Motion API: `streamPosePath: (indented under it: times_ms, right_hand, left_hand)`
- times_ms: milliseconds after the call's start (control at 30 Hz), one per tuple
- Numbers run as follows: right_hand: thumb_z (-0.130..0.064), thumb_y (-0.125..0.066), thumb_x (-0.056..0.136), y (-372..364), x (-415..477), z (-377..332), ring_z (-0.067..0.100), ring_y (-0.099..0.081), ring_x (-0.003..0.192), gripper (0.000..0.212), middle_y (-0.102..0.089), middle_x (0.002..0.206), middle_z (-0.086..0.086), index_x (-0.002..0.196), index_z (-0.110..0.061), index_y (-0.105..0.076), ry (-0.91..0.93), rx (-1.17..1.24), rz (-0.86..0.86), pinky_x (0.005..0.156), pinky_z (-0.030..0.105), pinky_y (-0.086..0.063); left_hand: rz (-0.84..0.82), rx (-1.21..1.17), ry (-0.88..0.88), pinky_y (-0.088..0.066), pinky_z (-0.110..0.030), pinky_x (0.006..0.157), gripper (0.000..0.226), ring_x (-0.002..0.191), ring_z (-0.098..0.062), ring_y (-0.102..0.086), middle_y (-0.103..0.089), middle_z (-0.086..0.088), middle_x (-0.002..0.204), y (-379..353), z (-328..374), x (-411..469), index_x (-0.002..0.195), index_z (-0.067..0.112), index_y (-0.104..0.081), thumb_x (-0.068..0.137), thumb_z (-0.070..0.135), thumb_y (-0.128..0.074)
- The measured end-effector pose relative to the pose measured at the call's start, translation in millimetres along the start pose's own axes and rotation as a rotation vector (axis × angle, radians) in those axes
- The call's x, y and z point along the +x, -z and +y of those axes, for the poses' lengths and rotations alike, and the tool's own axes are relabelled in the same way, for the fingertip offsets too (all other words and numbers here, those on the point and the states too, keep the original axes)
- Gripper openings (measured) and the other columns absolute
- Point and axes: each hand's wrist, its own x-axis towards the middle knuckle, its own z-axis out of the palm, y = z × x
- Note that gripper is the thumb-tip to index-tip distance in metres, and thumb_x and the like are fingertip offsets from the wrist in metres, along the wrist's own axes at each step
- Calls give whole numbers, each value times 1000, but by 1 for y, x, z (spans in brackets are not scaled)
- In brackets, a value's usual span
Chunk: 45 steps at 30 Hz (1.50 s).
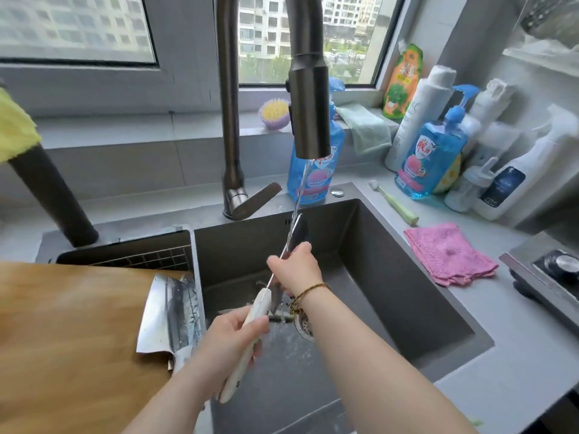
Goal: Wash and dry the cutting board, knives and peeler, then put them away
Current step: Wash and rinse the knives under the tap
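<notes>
grey desk (517, 324): rims sink (391, 261), right of the fingers
left hand (232, 338): fingers grasp knife (262, 300) handle
right hand (296, 270): fingers pinch its blade
cutting board (62, 339): left, over sink edge

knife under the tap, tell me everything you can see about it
The knife has a smooth cream handle, plastic by the look, and a thin metal blade seen nearly edge-on. It slants up and away over the sink. The left hand grips the handle; the right hand holds the blade midway. Water from the tap strikes the blade near its tip.
</notes>
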Motion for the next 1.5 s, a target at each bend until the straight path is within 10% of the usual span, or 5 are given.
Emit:
streamPosePath:
  times_ms: [433, 833, 967, 1133, 1500]
  right_hand:
    - [-11, -46, 93, 7, 0, 55, 21, -59, 77, 9, -60, 88, 9, 87, -8, -53, -164, 666, 26, 68, 30, -53]
    - [-9, -29, 63, -16, -20, 74, 16, -53, 121, 67, -55, 131, -1, 129, -14, -37, 764, -895, 24, 100, 32, -40]
    - [2, -32, 87, 3, -5, 68, 20, 8, 144, 71, 8, 155, 6, 146, -8, 6, 603, -949, -73, 115, 30, 11]
    - [1, -45, 64, -22, -13, 64, 25, -36, 133, 74, -42, 142, 12, 137, -1, -32, 895, -811, -92, 109, 41, -27]
    - [6, -37, 85, 2, -20, 65, 8, 23, 135, 75, 10, 155, 0, 147, -14, 0, 831, -814, -295, 104, 20, 22]
  left_hand:
    - [-63, 619, -6, -49, -29, 65, 19, 64, -12, -55, -58, 11, 77, 2, -3, 14, 102, 31, -58, 84, 37, -59]
    - [-3, 908, -80, -39, -22, 60, 14, 72, -8, -54, -60, 8, 80, 35, 10, 18, 93, 35, -59, 79, 32, -59]
    - [-17, 970, -80, -35, -20, 56, 24, 76, -8, -53, -60, 11, 85, 41, 10, 17, 102, 38, -59, 80, 31, -58]
    - [-8, 991, -102, -37, -21, 59, 22, 77, -9, -55, -63, 10, 85, 37, 14, 22, 99, 35, -62, 78, 30, -58]
    - [-65, 883, -72, -43, -25, 59, 16, 57, -8, -51, -62, 5, 70, 31, 14, 30, 89, 28, -67, 75, 26, -60]
